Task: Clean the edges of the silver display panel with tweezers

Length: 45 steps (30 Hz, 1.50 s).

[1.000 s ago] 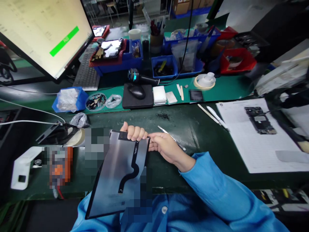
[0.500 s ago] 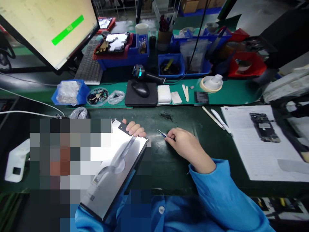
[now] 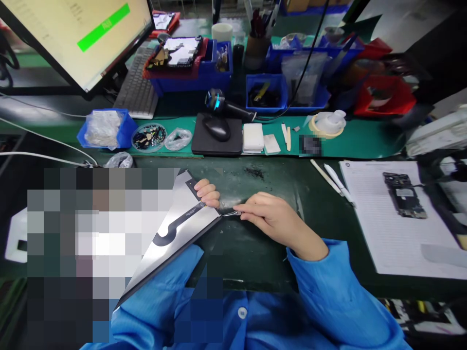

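My left hand (image 3: pixel 207 192) is closed round the upper right end of a flat display panel (image 3: pixel 195 221), its fingers over the edge. The panel's silver back, with a dark curved flex strip, faces up and lies tilted across my left forearm. Its left part is hidden behind a pixelated patch. My right hand (image 3: pixel 279 218) pinches a pair of fine tweezers (image 3: pixel 232 213). Their tips are at the panel's right corner, just below my left fingers; whether they grip anything there I cannot tell.
A phone with its inner parts bare (image 3: pixel 404 194) lies on a lined paper sheet (image 3: pixel 368 243) at right, with a white pen (image 3: pixel 339 183) alongside. Dark scraps (image 3: pixel 254 172) lie beyond my hands. A mouse (image 3: pixel 217 128), scanner (image 3: pixel 229 106) and blue bin (image 3: pixel 266 95) stand further back.
The tweezers have moved left and slightly down to the panel's corner. The panel has tilted, and its glare has gone, so the flex strip now looks dark.
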Tool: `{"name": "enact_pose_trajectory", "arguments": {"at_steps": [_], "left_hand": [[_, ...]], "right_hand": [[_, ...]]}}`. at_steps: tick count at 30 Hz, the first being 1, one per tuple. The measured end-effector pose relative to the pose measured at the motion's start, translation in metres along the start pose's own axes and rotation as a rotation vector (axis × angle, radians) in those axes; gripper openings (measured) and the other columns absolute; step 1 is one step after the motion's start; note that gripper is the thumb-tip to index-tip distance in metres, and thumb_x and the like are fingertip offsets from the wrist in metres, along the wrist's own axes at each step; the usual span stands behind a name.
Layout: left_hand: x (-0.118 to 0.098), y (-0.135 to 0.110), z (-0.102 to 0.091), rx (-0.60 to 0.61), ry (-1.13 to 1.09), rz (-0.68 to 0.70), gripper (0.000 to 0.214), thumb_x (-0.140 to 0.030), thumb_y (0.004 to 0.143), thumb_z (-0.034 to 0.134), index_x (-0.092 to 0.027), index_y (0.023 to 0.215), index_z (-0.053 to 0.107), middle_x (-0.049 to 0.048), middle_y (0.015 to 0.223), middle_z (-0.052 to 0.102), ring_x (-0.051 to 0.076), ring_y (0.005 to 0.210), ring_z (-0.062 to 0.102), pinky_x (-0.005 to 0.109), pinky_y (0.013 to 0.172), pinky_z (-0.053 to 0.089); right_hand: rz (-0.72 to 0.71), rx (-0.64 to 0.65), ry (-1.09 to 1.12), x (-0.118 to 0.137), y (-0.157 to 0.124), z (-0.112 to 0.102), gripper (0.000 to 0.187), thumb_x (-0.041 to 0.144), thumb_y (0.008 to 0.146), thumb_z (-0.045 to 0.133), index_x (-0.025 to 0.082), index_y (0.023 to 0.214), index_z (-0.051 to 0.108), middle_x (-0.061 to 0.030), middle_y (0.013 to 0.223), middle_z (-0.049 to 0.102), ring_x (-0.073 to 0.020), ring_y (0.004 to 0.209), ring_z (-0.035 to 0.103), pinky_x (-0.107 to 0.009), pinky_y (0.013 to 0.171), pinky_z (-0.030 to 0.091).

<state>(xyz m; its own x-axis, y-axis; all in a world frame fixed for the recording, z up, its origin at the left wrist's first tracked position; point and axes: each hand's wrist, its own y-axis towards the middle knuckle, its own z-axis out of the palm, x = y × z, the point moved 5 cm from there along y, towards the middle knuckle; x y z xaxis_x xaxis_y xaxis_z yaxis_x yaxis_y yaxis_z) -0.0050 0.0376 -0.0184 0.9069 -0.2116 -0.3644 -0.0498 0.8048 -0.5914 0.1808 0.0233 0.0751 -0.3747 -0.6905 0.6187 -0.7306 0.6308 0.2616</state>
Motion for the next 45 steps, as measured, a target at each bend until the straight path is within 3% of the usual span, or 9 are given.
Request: {"name": "enact_pose_trajectory", "arguments": {"at_steps": [8,13,21,25,29,41,45], "left_hand": [[0.002,-0.011,0.015,-0.082,-0.052,-0.039,0.059,-0.059,0.103,0.028,-0.023,0.057,0.026,-0.0058,0.048,0.010,0.014,0.047,-0.001,0.031,0.044,0.013],[0.005,-0.002,0.014,-0.156,-0.065,0.054,0.056,-0.055,0.103,0.031,-0.023,0.058,0.022,-0.0073,0.050,0.004,0.015,0.052,-0.008,0.032,0.045,0.010],[0.005,-0.008,0.014,-0.130,-0.022,0.007,0.051,-0.045,0.104,0.035,-0.023,0.060,0.023,-0.0067,0.050,0.006,0.015,0.050,-0.004,0.031,0.046,0.013],[0.003,-0.014,0.015,-0.022,-0.011,-0.050,0.051,-0.046,0.104,0.037,-0.023,0.060,0.030,-0.0045,0.049,0.016,0.015,0.046,0.009,0.030,0.047,0.023],[0.004,-0.015,0.010,-0.033,0.009,-0.077,0.047,-0.045,0.104,0.037,-0.023,0.062,0.038,-0.0020,0.051,0.022,0.017,0.050,0.022,0.030,0.054,0.032],[0.004,-0.012,0.009,-0.001,0.004,-0.072,0.046,-0.043,0.103,0.040,-0.023,0.062,0.038,-0.0008,0.052,0.023,0.019,0.053,0.026,0.032,0.055,0.033],[0.004,-0.018,0.014,-0.017,0.008,-0.092,0.047,-0.041,0.103,0.039,-0.023,0.060,0.033,-0.0020,0.052,0.017,0.018,0.051,0.017,0.032,0.052,0.027]], "right_hand": [[-0.066,-0.019,-0.096,0.000,0.002,0.004,0.020,0.028,0.102,0.060,0.024,0.111,0.077,-0.0029,0.090,0.075,-0.0169,0.079,0.062,-0.031,0.075,0.048],[-0.086,-0.036,-0.114,-0.001,0.002,0.007,0.019,0.027,0.101,0.061,0.024,0.109,0.077,-0.0027,0.088,0.075,-0.0169,0.078,0.060,-0.032,0.073,0.047],[-0.100,-0.027,-0.142,-0.002,0.002,0.009,0.019,0.024,0.101,0.062,0.024,0.111,0.077,-0.0031,0.089,0.074,-0.0174,0.079,0.060,-0.032,0.074,0.047],[-0.117,-0.036,-0.139,-0.002,0.002,0.010,0.019,0.023,0.100,0.062,0.024,0.111,0.077,-0.0030,0.088,0.073,-0.0173,0.079,0.059,-0.032,0.074,0.046],[-0.136,-0.034,-0.137,-0.003,0.002,0.011,0.020,0.022,0.101,0.060,0.026,0.110,0.078,-0.0025,0.088,0.072,-0.0170,0.078,0.058,-0.033,0.074,0.045],[-0.127,0.017,-0.084,0.000,0.000,0.012,0.026,0.023,0.104,0.055,0.028,0.119,0.076,-0.0025,0.096,0.078,-0.0166,0.077,0.062,-0.031,0.073,0.048],[-0.130,0.036,-0.103,0.001,0.000,0.013,0.028,0.023,0.104,0.054,0.031,0.120,0.075,-0.0014,0.100,0.080,-0.0165,0.076,0.063,-0.031,0.072,0.050]]}}
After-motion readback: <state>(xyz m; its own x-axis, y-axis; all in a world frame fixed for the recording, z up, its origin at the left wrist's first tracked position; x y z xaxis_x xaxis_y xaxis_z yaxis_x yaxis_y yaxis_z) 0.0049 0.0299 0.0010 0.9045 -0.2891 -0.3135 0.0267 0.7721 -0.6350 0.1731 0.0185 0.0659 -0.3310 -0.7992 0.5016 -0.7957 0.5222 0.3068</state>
